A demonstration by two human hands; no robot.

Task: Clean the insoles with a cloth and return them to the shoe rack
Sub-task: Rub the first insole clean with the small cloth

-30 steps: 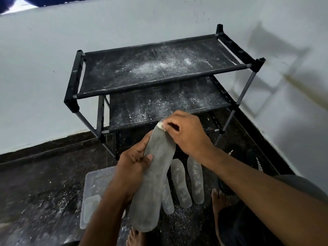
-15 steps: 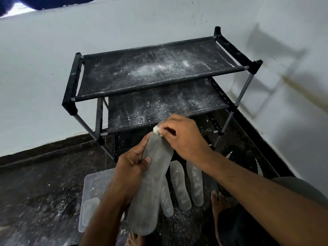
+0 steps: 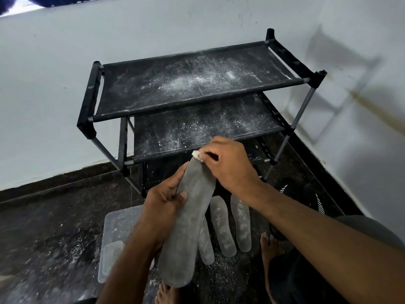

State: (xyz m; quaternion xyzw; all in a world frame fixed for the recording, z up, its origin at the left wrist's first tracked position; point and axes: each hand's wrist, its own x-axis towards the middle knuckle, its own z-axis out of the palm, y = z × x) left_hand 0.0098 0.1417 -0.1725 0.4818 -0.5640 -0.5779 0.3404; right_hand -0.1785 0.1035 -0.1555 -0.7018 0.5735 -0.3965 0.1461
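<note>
Two dusty rack shelves (image 3: 186, 88), dark floor (image 3: 48, 227).

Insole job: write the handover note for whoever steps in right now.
Left hand grips the grey insole at mid-length, held up off the floor.
Right hand pinches a small white cloth against the insole's far tip.
Three more insoles lie on the floor beneath, powder on them; one lies in the clear tray at left.
Shoe rack ahead holds no insoles; both visible shelves are dusted with white powder.
Done: the held insole looks mostly wiped.
Left: finish it, wipe the others, put all on the rack.
</note>
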